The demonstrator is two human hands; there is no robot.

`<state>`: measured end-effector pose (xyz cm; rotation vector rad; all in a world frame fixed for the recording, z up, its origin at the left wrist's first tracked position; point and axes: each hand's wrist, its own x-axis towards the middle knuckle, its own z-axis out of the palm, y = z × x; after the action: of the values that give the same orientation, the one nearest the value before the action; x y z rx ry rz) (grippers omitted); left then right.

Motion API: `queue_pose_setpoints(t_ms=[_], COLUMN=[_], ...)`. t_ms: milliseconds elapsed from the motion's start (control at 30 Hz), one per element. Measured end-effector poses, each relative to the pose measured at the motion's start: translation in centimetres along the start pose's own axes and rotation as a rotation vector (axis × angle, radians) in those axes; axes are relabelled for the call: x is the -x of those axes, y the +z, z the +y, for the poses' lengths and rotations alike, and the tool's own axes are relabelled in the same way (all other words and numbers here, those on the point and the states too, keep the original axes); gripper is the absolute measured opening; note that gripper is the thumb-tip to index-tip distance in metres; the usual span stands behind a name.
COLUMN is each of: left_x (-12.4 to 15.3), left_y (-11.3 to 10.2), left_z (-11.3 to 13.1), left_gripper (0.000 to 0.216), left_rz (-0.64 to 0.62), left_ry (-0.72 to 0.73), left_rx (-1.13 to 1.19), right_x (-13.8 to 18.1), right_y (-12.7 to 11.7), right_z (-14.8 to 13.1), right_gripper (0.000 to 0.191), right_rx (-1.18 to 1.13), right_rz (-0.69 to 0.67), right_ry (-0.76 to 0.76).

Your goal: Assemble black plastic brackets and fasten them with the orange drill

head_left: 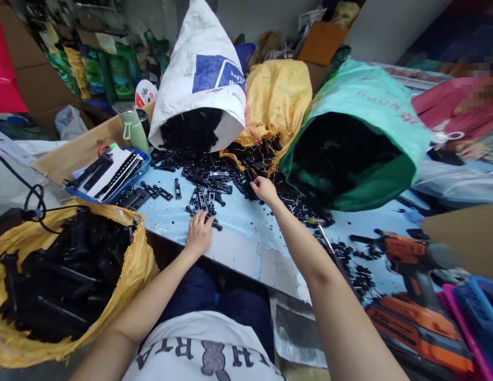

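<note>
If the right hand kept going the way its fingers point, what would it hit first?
The heap of black plastic parts on the table, right at the fingertips of the right hand. Beyond it, probably the mouth of the white sack, though depth is unclear.

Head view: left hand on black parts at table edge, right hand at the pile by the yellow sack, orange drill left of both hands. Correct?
No: head view shows the orange drill right of both hands, not left. Rest holds: left hand on black parts at table edge, right hand at the pile by the yellow sack.
</note>
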<state>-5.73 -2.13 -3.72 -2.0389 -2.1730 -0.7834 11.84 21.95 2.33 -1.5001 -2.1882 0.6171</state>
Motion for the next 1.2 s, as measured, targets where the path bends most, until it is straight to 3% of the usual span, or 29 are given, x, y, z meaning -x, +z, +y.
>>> queue_pose_setpoints(t_ms=[167,300,367,433,500,633,700,767,867,967,1067,1200], left_x=[-3.3,-3.9,-3.5,-2.6,-1.3,1.3,2.3,2.8,2.6,1.7,0.8,0.1], left_y=[-0.5,-1.0,-0.9,-0.4,0.4,1.8,2.1,1.8,1.0,0.3,-0.1,-0.4], left_z=[-1.1,-0.5,1.0,2.9,4.7,5.6,4.9,4.0,3.5,4.4,5.9,7.3], left_gripper=[0.039,0.026,0.024,0.026,0.024,0.029,0.031,0.026,0.019,0.021,0.025,0.024], left_rz=[-0.248,-0.159,-0.074,-0.061,-0.125,-0.164,-0.103,-0.019,0.135,0.163,0.050,-0.157], left_ry=[0.080,0.147,0.155,0.148,0.124,-0.002,-0.042,-0.039,-0.013,-0.033,-0.061,-0.089], left_rx=[-0.062,0.032,0.133,0.189,0.165,0.058,0.081,0.199,0.484,0.721,0.818,0.833], right_x=[6.8,13.0,15.3,17.0,18.1,19.7,20.8,22.3,24.3,24.7,23.7,22.6], right_y=[-0.1,0.2,0.1,-0.2,-1.0,-2.2,-1.7,-0.4,1.8,2.6,2.3,1.9], right_z=[0.5,1.6,1.9,2.0,1.9,1.5,1.6,1.9,2.3,2.2,1.8,1.2], right_gripper=[0.032,0.054,0.052,0.046,0.043,0.043,0.042,0.037,0.033,0.038,0.043,0.045], right_rx=[-0.344,-0.920,-1.037,-0.998,-0.862,-0.253,0.032,0.154,0.143,0.138,0.053,-0.490], right_rz=[-0.057,-0.088,-0.048,0.045,0.166,0.377,0.338,0.232,0.136,0.094,0.031,0.082], right_ry=[0.007,0.090,0.110,0.085,0.036,-0.041,-0.074,-0.127,-0.210,-0.176,-0.103,0.083])
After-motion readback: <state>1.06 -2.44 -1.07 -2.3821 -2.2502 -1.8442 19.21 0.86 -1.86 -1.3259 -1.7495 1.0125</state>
